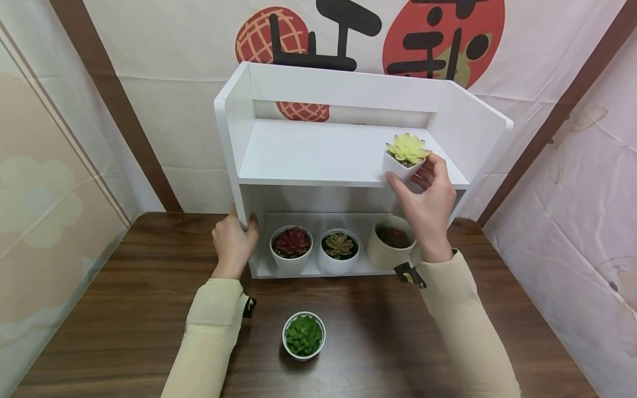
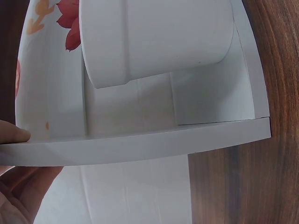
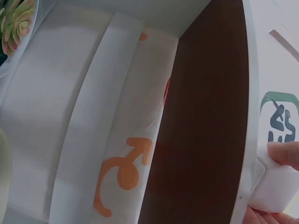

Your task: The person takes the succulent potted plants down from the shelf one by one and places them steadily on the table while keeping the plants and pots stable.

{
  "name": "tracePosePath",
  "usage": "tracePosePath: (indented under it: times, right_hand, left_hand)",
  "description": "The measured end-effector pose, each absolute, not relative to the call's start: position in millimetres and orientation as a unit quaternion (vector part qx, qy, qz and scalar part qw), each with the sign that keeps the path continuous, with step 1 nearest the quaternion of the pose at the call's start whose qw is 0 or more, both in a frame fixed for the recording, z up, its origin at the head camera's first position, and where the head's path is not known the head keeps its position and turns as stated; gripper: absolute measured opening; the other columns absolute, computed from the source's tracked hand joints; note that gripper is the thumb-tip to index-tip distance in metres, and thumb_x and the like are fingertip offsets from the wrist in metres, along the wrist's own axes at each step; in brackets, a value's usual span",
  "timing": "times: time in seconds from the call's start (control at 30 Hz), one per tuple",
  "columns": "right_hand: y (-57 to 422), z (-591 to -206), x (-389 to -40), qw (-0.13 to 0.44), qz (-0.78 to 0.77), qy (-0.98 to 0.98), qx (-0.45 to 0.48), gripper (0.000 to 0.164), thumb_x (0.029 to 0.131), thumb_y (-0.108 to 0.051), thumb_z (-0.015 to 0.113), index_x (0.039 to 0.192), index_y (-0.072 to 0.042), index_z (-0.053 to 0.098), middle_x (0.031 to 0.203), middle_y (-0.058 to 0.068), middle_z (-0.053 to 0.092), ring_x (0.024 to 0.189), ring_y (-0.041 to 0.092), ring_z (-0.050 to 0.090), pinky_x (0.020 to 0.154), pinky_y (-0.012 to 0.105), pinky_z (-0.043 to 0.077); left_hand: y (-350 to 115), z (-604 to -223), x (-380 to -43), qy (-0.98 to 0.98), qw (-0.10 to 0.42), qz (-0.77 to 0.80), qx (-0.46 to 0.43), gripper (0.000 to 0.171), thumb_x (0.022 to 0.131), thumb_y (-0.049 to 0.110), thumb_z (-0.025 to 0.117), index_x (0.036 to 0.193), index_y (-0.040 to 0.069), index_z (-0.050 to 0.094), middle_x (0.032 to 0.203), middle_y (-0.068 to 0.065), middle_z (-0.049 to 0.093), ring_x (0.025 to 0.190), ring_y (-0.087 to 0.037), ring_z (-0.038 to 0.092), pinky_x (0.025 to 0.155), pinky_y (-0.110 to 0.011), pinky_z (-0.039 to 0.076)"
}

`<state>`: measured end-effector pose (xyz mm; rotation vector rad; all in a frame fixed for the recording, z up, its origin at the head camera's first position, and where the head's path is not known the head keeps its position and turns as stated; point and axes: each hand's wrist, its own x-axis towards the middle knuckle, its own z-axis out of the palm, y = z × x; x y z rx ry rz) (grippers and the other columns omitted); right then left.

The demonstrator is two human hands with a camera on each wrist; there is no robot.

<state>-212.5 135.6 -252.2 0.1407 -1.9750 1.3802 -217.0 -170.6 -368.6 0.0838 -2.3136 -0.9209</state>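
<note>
My right hand [image 1: 429, 205] pinches a small square white pot with a yellow-green succulent [image 1: 407, 150], thumb in front and fingers at its right side. The pot is at the front edge of the upper board, toward the right end of the white two-tier shelf [image 1: 318, 152]. In the right wrist view, the white pot [image 3: 276, 189] shows between thumb and fingers beside the board's edge. My left hand [image 1: 234, 243] grips the shelf's left side panel. The left wrist view has the thumb [image 2: 14, 133] on the panel's inner side and fingers below its edge.
On the lower tier stand a red succulent [image 1: 291, 244], a pale green succulent [image 1: 339, 246] and a cream pot [image 1: 383, 251] with a dark reddish plant. A green succulent in a round white pot [image 1: 303, 335] stands on the wooden table [image 1: 368, 337] before the shelf. Printed fabric hangs behind.
</note>
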Motion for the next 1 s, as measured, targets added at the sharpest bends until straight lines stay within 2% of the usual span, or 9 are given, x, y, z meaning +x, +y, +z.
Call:
tracePosePath:
  times: [0.27,0.6,1.0]
  right_hand:
    - [138,-261,-192,0.364,0.533,-0.759,0.082,0.061,0.074,-0.012,0.082,0.126,-0.001,0.052,0.118,0.007,0.062,0.103,0.014,0.064,0.089,0.022,0.05]
    - [136,-277,-164,0.366,0.524,-0.759,0.122,0.061,0.074,-0.008,0.081,0.126,0.002,0.051,0.118,0.004,0.061,0.102,0.007,0.062,0.089,0.02,0.049]
    - [130,-305,-141,0.353,0.492,-0.78,0.157,0.062,0.07,0.0,0.082,0.124,0.005,0.052,0.121,0.014,0.062,0.108,0.006,0.061,0.087,0.014,0.048]
  left_hand:
    - [-170,-369,-218,-0.88,0.32,-0.348,0.031,0.031,0.089,0.015,0.06,0.107,-0.01,0.059,0.092,-0.034,0.067,0.078,-0.052,0.065,0.064,-0.061,0.048]
    - [-170,-368,-218,-0.879,0.325,-0.347,0.032,0.03,0.088,0.015,0.06,0.106,-0.01,0.06,0.091,-0.034,0.067,0.075,-0.052,0.064,0.063,-0.061,0.048]
    - [-170,-370,-219,-0.879,0.327,-0.345,0.032,0.029,0.089,0.015,0.06,0.105,-0.009,0.06,0.088,-0.034,0.067,0.071,-0.052,0.064,0.06,-0.06,0.047]
